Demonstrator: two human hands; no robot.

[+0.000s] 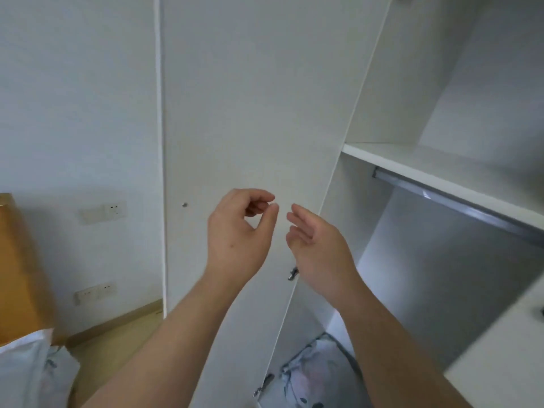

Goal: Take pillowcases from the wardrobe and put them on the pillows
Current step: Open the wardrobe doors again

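Observation:
The white wardrobe stands open, its left door (pixel 247 113) swung out in front of me. Low inside it lies a folded patterned cloth (pixel 315 375), pale with dark spots, likely the pillowcases. My left hand (pixel 238 231) is raised before the door, fingers curled loosely toward the thumb, holding nothing. My right hand (pixel 318 245) hovers just to its right near the door's hinged edge, fingers apart and empty. Both hands are well above the cloth. A white pillow or bedding (pixel 26 372) shows at the bottom left corner.
A wardrobe shelf (pixel 435 172) with a metal hanging rail (pixel 459 201) beneath it crosses the right side. The second door (pixel 506 357) juts in at lower right. A wooden headboard (pixel 17 275) and wall sockets (pixel 103 212) are at the left.

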